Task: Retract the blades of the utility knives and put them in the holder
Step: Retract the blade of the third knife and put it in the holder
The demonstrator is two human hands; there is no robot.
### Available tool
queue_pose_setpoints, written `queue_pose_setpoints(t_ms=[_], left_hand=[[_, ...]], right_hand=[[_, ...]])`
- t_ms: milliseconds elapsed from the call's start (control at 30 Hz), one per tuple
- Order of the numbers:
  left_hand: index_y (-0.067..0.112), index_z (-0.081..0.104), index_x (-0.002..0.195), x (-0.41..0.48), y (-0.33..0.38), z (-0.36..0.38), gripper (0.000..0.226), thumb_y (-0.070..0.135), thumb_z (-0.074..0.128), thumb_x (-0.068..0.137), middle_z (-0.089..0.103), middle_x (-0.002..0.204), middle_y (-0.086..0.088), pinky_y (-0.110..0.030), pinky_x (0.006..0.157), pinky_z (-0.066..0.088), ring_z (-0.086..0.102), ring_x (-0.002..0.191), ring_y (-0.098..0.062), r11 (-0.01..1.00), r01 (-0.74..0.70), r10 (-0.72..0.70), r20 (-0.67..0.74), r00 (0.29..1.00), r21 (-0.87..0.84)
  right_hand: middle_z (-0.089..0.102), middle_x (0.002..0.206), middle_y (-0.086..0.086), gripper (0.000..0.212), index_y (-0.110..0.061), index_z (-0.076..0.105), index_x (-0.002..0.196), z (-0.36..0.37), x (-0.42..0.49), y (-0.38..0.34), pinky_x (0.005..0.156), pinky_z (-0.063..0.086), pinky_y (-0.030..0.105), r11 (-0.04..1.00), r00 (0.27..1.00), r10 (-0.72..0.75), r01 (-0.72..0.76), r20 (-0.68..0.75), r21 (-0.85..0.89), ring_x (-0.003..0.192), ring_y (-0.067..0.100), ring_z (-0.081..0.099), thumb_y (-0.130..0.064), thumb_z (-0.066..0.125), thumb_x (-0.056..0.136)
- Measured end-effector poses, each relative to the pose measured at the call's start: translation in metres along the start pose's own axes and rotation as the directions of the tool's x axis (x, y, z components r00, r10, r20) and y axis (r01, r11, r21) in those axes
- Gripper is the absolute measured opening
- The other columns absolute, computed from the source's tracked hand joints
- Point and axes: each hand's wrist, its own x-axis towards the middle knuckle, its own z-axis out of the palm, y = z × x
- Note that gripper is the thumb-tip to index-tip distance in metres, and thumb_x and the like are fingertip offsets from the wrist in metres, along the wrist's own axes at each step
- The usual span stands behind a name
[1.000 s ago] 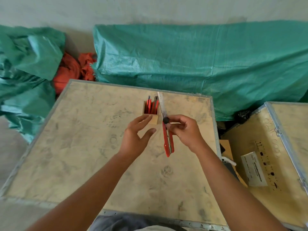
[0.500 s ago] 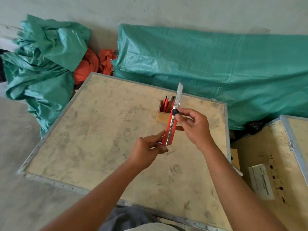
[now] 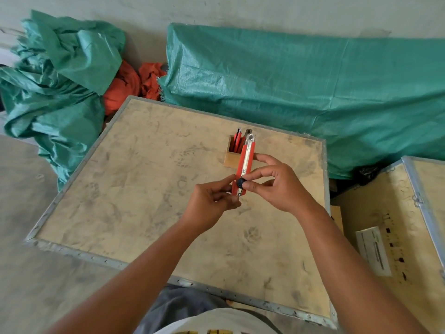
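Between both hands, a red knife was held above a wooden crate, the left hand pinching its lower end and the right hand gripping its black knob. Just beyond the fingers stood the wooden holder, already holding other knives.
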Motion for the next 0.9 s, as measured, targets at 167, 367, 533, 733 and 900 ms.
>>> queue_pose_setpoints(t_ms=[167, 367, 533, 733, 900], left_hand=[[0.006, 0.059, 0.134, 0.000, 0.002, 0.000, 0.051, -0.013, 0.065, 0.087, 0.077, 0.104, -0.010, -0.032, 0.083, 0.061, 0.076, 0.084, -0.018, 1.000, 0.002, -0.002, -0.004, 1.000, 0.001], [0.008, 0.062, 0.132, 0.002, 0.006, 0.001, 0.052, -0.012, 0.068, 0.085, 0.078, 0.096, -0.004, -0.039, 0.086, 0.061, 0.076, 0.081, -0.022, 1.000, 0.008, -0.008, -0.008, 1.000, 0.012], [0.011, 0.064, 0.130, 0.001, 0.006, -0.001, 0.052, -0.013, 0.069, 0.084, 0.079, 0.091, 0.001, -0.039, 0.086, 0.061, 0.076, 0.080, -0.022, 0.999, 0.019, -0.019, -0.010, 1.000, 0.031], [0.009, 0.063, 0.130, 0.002, 0.009, 0.001, 0.052, -0.014, 0.068, 0.084, 0.078, 0.091, -0.003, -0.036, 0.085, 0.061, 0.075, 0.080, -0.023, 0.999, 0.002, -0.002, 0.005, 1.000, 0.033], [0.012, 0.064, 0.130, 0.003, 0.009, 0.000, 0.053, -0.011, 0.071, 0.083, 0.078, 0.097, -0.008, -0.036, 0.086, 0.061, 0.076, 0.082, -0.024, 0.999, -0.012, 0.011, 0.020, 1.000, 0.042]], right_hand=[[0.051, 0.144, -0.013, 0.032, -0.033, 0.077, 0.114, 0.000, -0.003, -0.007, 0.077, 0.061, 0.024, 0.999, 0.999, -0.031, 0.031, 0.026, -0.015, 0.108, -0.002, 0.064, -0.019, 0.081, 0.085], [0.057, 0.140, -0.006, 0.015, -0.023, 0.079, 0.096, 0.009, -0.005, -0.005, 0.076, 0.061, 0.023, 0.998, 0.992, -0.064, 0.063, -0.104, -0.019, 0.124, 0.002, 0.058, -0.020, 0.084, 0.082], [0.057, 0.144, -0.008, 0.021, -0.026, 0.078, 0.101, 0.008, -0.006, 0.001, 0.081, 0.062, 0.037, 0.996, 0.992, -0.088, 0.087, -0.087, -0.012, 0.120, 0.008, 0.063, -0.025, 0.085, 0.081], [0.057, 0.142, -0.009, 0.018, -0.026, 0.078, 0.096, 0.007, -0.010, -0.004, 0.083, 0.059, 0.029, 0.993, 0.984, -0.117, 0.112, -0.135, -0.049, 0.122, 0.003, 0.059, -0.023, 0.086, 0.080], [0.058, 0.138, -0.015, 0.026, -0.024, 0.076, 0.103, 0.005, -0.013, -0.003, 0.079, 0.058, 0.025, 0.987, 0.978, -0.156, 0.151, -0.139, -0.052, 0.111, -0.003, 0.062, -0.026, 0.086, 0.079]])
